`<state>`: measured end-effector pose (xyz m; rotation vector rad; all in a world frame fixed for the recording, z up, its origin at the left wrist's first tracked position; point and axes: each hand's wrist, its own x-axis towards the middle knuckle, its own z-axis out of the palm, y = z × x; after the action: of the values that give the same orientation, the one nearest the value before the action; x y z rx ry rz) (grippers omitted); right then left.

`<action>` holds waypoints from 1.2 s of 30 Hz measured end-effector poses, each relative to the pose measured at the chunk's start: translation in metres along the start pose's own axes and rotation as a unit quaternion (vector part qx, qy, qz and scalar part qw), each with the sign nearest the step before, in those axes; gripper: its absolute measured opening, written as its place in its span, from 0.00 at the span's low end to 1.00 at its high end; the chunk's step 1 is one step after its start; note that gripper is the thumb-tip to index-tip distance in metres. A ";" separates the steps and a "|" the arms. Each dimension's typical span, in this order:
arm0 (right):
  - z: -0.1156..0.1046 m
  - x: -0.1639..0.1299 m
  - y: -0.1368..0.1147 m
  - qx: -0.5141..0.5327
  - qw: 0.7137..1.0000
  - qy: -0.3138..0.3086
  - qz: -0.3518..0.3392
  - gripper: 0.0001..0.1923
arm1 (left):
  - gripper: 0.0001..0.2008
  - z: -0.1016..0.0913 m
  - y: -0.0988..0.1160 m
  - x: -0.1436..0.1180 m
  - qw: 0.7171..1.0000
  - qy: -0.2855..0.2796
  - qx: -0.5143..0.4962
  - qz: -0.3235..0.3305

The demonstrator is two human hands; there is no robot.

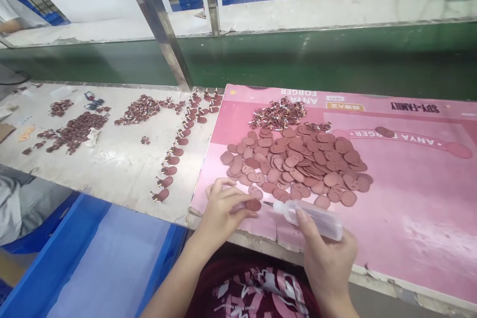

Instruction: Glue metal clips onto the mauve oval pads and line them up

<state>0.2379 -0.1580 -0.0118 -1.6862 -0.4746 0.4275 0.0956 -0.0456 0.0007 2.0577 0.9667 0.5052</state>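
Observation:
My left hand [223, 206] pinches a small reddish-brown oval disc [254, 204] between thumb and fingers, just above the front edge of the pink mat. In my right hand [328, 253] lies a translucent squeeze bottle [316, 218] with a thin dark nozzle. Its tip points left at the disc, a short gap away. Behind both hands spreads a heap of similar oval discs [298, 159], some with small holes. Beyond that heap sits a pile of small brown-and-white figure pieces [278, 114].
Left of the pink mat [410, 189], a row of discs with small pieces attached [167, 171] runs along the white table [122, 159]. More piles of small brown parts [80, 129] lie farther left. A blue bin [55, 278] stands below; a metal post [156, 20] rises behind, before a green belt [316, 59].

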 end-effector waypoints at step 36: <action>0.004 0.001 -0.002 -0.079 0.992 -0.054 -0.079 0.12 | 0.16 0.004 -0.001 0.005 0.999 0.010 0.017 -0.027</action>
<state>0.2363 -0.1542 -0.0106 -1.7688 -0.7328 0.3754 0.1009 -0.0428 -0.0020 2.0547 1.0471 0.4856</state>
